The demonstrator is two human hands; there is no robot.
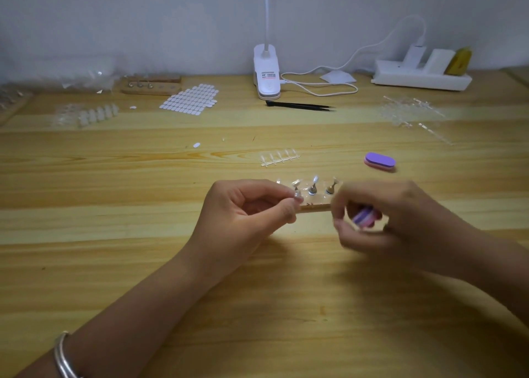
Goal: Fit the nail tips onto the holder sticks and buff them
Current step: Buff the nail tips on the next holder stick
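Note:
A small wooden holder base point(315, 207) lies at the table's middle with metal holder sticks point(312, 189) standing in it, clear nail tips on their tops. My left hand point(246, 214) pinches one holder stick with a nail tip point(297, 195) at the base's left end. My right hand point(400, 226), blurred by motion, grips a purple and pink buffer block point(364, 217) just right of the base. A second purple buffer block point(380, 162) lies farther back on the right. A strip of clear nail tips point(279, 157) lies behind the base.
At the back stand a white clip lamp point(266, 71), its cable, black tweezers point(300, 106) and a power strip point(420, 74). A sheet of white adhesive tabs point(190, 97), another wooden holder point(151, 86) and more nail-tip strips point(97, 114) lie back left; clear plastic sprues point(412, 114) back right.

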